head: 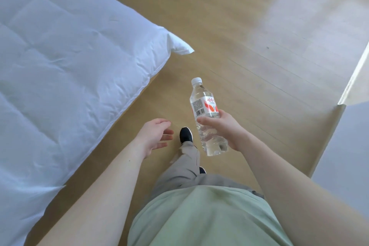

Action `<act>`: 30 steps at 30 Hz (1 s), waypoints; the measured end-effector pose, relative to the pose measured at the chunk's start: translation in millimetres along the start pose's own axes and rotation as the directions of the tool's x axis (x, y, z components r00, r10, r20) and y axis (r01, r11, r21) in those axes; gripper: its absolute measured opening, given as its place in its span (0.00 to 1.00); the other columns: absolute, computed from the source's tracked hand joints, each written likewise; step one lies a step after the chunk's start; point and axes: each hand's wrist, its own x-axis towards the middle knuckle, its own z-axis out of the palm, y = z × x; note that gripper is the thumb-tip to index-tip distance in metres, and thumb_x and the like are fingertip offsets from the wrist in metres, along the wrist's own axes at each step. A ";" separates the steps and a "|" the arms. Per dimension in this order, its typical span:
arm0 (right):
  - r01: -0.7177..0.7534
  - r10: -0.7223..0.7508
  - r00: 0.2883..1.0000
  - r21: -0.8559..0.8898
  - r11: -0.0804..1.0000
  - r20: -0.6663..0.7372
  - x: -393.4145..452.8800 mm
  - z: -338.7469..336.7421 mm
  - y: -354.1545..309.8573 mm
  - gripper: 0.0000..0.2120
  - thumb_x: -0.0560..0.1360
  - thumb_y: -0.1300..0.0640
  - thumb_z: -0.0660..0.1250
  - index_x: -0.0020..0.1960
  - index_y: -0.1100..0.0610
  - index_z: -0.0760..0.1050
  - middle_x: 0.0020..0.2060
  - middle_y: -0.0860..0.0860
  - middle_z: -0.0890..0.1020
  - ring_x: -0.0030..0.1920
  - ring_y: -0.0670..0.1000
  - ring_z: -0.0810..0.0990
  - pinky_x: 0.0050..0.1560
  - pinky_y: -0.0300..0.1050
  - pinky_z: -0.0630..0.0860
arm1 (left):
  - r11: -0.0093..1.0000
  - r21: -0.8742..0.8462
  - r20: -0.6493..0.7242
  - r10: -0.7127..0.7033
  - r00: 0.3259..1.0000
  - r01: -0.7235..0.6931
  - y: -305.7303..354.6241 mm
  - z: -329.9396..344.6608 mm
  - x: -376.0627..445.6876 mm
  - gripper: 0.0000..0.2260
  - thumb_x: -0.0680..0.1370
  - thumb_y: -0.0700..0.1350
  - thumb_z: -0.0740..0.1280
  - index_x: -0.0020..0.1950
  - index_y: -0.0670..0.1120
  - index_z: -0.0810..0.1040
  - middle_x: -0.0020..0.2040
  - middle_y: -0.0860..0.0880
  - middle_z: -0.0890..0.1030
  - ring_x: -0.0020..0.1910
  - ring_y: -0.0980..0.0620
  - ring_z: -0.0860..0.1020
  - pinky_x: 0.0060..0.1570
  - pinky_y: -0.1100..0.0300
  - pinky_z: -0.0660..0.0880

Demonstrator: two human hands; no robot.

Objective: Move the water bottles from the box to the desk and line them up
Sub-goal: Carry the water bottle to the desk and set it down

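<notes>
A clear water bottle point(202, 106) with a white cap and a red-and-white label is in my right hand point(225, 128), which grips it around the middle. The bottle points cap-up, away from me, above the wooden floor. My left hand point(155, 136) hangs in front of me with relaxed, spread fingers and holds nothing. Neither a box nor a desk top is plainly in view.
A bed with a white quilt point(60, 66) fills the left side, its corner jutting toward the middle. Light wooden floor point(239, 36) runs ahead between the bed and a pale wall edge point(339, 126) on the right. My black shoes and grey trousers show below.
</notes>
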 end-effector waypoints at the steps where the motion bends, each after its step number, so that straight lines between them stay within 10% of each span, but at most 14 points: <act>1: -0.003 0.004 1.000 0.014 1.000 -0.006 6.8 -3.9 -7.6 0.20 0.72 0.55 0.77 0.61 0.54 0.75 0.49 0.55 0.85 0.43 0.53 0.86 0.44 0.52 0.84 | 1.000 0.015 0.012 0.002 1.000 -0.002 10.9 1.6 10.0 0.10 0.83 0.49 0.64 0.63 0.50 0.78 0.54 0.46 0.84 0.52 0.48 0.84 0.55 0.50 0.81; 30: 0.002 -0.002 0.999 0.004 1.000 -0.042 247.7 -137.4 -268.0 0.20 0.70 0.54 0.77 0.60 0.54 0.77 0.51 0.55 0.86 0.45 0.53 0.86 0.43 0.49 0.83 | 0.999 0.037 -0.002 0.009 1.000 -0.008 327.7 39.5 228.9 0.08 0.82 0.49 0.64 0.59 0.50 0.79 0.52 0.47 0.84 0.51 0.49 0.85 0.59 0.48 0.80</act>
